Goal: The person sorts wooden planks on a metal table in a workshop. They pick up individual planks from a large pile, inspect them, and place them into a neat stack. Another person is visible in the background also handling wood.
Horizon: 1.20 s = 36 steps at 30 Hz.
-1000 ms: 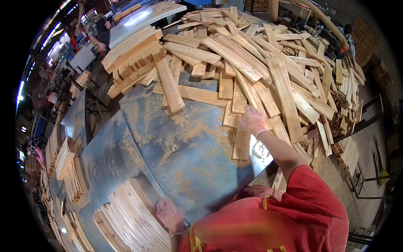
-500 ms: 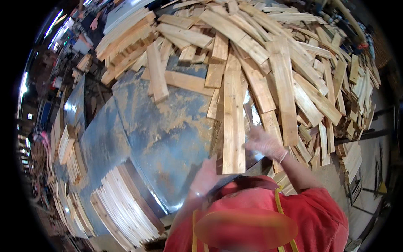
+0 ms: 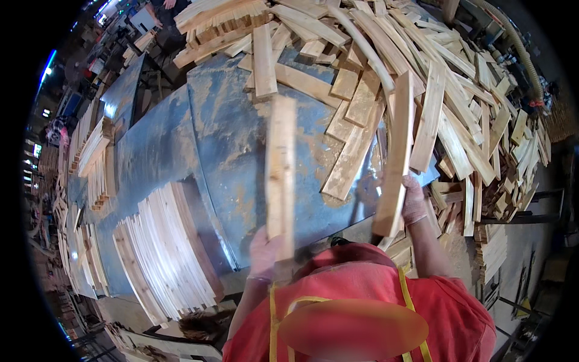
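A light wooden board (image 3: pixel 280 181) stands out over the table, gripped near its lower end by my left hand (image 3: pixel 264 252). That board is blurred by motion. Toward the right, my right hand (image 3: pixel 414 198) closes around the side of a second wooden board (image 3: pixel 398 148), which is turned so its narrow edge shows. Its fingers are partly hidden behind the board. Between the two boards, several loose boards (image 3: pixel 356 148) lie on the blue metal tabletop (image 3: pixel 235 163), over patches of sawdust.
A large jumbled heap of boards (image 3: pixel 464 114) covers the right and far side. At the left, a neat row of boards (image 3: pixel 172 247) stands packed on the table. Another stack (image 3: pixel 226 24) is at the far edge. A ribbed hose (image 3: pixel 522 60) hangs at the far right.
My left hand has carried a board leftward, away from the pile. My right hand has taken hold of another board and tipped it on edge. The view has shifted too.
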Motion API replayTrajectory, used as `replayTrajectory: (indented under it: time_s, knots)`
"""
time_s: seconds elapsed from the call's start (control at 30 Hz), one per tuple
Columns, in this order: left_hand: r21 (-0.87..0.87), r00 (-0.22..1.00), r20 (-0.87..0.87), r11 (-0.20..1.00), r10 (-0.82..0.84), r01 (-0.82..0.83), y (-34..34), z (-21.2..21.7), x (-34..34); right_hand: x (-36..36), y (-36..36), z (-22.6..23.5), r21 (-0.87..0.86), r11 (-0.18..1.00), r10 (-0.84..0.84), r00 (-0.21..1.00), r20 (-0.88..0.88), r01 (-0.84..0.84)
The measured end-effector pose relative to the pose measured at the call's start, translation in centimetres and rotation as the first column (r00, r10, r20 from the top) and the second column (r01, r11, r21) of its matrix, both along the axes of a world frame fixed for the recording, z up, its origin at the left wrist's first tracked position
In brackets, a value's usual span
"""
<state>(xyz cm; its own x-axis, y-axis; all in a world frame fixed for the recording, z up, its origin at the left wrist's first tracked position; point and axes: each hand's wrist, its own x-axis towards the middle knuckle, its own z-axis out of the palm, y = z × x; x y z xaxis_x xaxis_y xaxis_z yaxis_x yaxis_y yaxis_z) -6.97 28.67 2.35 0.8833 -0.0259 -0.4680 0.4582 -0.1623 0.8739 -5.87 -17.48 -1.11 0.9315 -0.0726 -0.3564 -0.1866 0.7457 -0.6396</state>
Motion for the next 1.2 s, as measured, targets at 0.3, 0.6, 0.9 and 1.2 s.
replayTrajectory:
  time_s: [0.3,0.6,0.9,1.2]
  knots:
    - [0.943,0.977,0.213,0.259,0.016,-0.21,21.0,-2.9,-11.9,2.4,19.2,-0.4,0.08,0.868,0.473,0.865,0.166,-0.49]
    - [0.996,0.958,-0.038,0.07,-0.285,0.06,15.2,1.2,-5.0,7.7,20.1,-8.9,0.096,0.961,0.273,0.94,-0.205,-0.258]
    - [0.974,0.76,-0.004,0.171,-0.65,0.151,3.0,-3.0,9.1,9.2,18.3,-6.0,0.046,0.98,0.192,0.884,-0.427,-0.191]
    - [0.305,0.892,-0.15,0.838,-0.427,0.453,3.7,-2.6,7.3,28.7,-4.5,1.0,-0.953,-0.257,-0.047,0.983,0.179,0.161]
